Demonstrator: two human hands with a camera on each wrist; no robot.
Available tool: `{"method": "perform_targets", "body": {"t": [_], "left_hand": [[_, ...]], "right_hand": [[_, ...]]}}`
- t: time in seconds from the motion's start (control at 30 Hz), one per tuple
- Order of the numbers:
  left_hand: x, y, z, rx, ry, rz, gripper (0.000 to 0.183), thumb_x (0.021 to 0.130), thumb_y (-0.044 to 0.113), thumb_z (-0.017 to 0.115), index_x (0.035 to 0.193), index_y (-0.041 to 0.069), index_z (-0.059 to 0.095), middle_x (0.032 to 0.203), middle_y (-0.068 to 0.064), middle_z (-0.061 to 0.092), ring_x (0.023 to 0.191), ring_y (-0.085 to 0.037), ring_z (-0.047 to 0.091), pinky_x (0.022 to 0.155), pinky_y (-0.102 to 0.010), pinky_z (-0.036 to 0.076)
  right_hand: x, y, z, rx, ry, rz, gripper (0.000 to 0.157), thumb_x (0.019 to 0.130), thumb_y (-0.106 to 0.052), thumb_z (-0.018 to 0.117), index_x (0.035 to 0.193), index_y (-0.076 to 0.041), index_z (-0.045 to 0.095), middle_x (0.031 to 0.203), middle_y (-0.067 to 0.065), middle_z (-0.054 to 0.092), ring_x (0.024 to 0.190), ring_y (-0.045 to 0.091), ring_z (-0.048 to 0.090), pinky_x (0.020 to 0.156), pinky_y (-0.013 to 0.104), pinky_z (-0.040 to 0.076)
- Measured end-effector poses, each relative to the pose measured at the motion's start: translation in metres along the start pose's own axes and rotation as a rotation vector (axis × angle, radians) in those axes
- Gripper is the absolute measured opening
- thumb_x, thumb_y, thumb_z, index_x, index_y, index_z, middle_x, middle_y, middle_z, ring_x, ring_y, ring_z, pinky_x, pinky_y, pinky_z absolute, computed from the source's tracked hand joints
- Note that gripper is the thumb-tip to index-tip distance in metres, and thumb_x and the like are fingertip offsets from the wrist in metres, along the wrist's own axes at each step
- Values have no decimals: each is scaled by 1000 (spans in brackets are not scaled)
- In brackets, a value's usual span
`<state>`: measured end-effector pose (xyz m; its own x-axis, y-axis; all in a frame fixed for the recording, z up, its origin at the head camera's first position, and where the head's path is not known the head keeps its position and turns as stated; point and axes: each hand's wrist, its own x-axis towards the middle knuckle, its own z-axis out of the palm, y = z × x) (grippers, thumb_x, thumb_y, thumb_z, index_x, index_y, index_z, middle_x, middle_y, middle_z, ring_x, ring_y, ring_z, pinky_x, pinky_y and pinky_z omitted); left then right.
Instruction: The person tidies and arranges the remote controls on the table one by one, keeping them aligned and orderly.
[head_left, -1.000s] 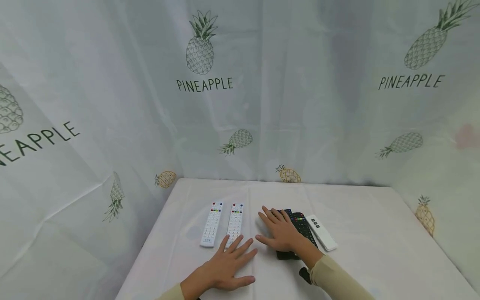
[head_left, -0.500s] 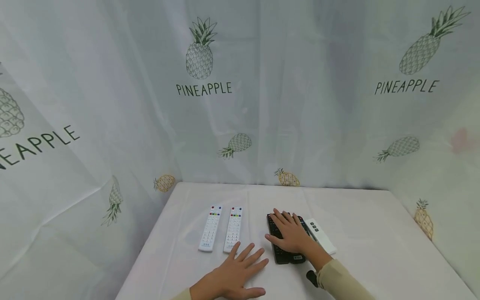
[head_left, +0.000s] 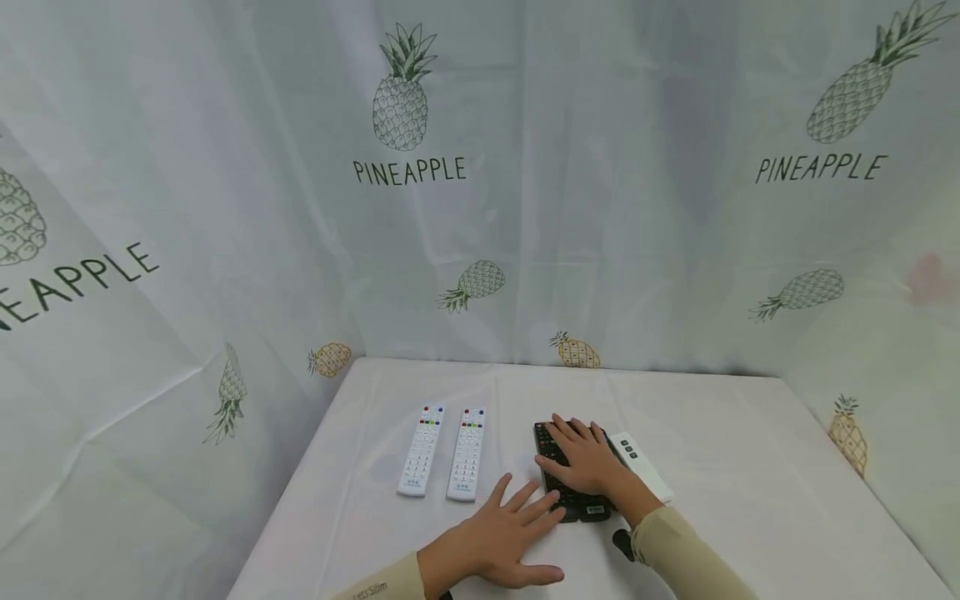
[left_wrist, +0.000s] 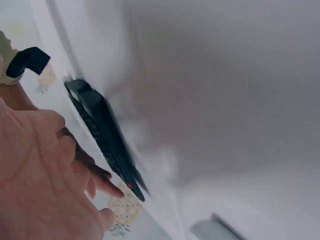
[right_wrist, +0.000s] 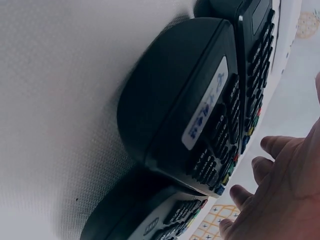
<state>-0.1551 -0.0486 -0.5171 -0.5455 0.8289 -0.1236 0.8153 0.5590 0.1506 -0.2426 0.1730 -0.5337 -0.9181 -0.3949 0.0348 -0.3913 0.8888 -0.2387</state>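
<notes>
In the head view, my right hand (head_left: pixel 585 462) lies with spread fingers over black remote controls, hiding much of them. The left one's keypad (head_left: pixel 551 457) shows beside my thumb. A neighbour bears a pale label, clear in the right wrist view on the middle black remote (right_wrist: pixel 165 100). Other black remotes flank it there, one above (right_wrist: pixel 245 30) and one below (right_wrist: pixel 145 215). My left hand (head_left: pixel 506 537) is spread out, palm down, its fingertips overlapping the lower end of the black remotes. Seen from the left wrist, its palm (left_wrist: pixel 40 165) faces the camera, beside the remotes' side (left_wrist: pixel 107 135).
Left of the hands, a white remote (head_left: pixel 422 450) and a second white remote (head_left: pixel 467 454) lie side by side. Another white remote (head_left: pixel 648 471) with few buttons slants at the right of the black ones. A white cloth covers the table (head_left: pixel 750 483); a pineapple-print curtain (head_left: pixel 637 208) hangs behind.
The right-hand black remote has swung left at its lower end, against its neighbour. My right hand has shifted slightly right. My left hand has moved right, uncovering the second white remote's lower end.
</notes>
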Motion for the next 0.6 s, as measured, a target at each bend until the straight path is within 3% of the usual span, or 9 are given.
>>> {"method": "perform_targets", "body": {"t": [0.33,0.6], "left_hand": [[22,4,0,16,-57,-15,77,95,76,18,159,34,11,166,12,7,155,-20,4,120,-60,12],[26,7,0,31,-105,-16,77,95,75,24,159,34,13,166,14,7,155,-17,6,121,-57,15]], "right_hand": [[7,-2,2,18,-45,15,75,99,-63,38,152,-11,40,160,10,35,148,43,26,117,67,13],[7,-3,8,-27,-23,36,80,96,-69,38,147,-8,48,155,13,43,146,43,29,117,65,11]]}}
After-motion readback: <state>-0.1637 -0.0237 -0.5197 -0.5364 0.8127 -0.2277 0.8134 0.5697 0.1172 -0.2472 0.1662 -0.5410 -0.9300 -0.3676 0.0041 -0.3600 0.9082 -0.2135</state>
